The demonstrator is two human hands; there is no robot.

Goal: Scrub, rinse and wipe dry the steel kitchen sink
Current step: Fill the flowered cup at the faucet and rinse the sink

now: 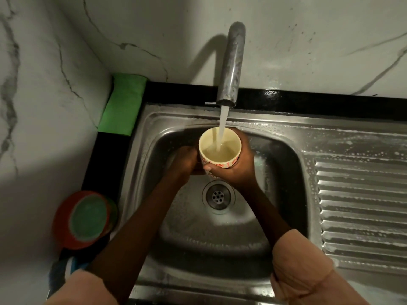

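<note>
From the head view, the cup (219, 148) stands upright right under the tap (231, 64), and the water (222, 126) falls straight into its open top. The right hand (233, 168) holds the cup from the side, its fingers (241, 137) curled round it. The left hand (185, 160) touches the cup's other side, fingers bent; I cannot tell if it grips. Both hands hang over the sink (284, 164), above the drain (218, 195). I think the cup will be tipped to rinse the soapy sink walls. The ribbed drainboard (361, 208) on the right is wet with suds. A green cloth (123, 104) lies in the back corner of the desk (99, 164), and a round scrubber tub (88, 219) sits on the left.
</note>
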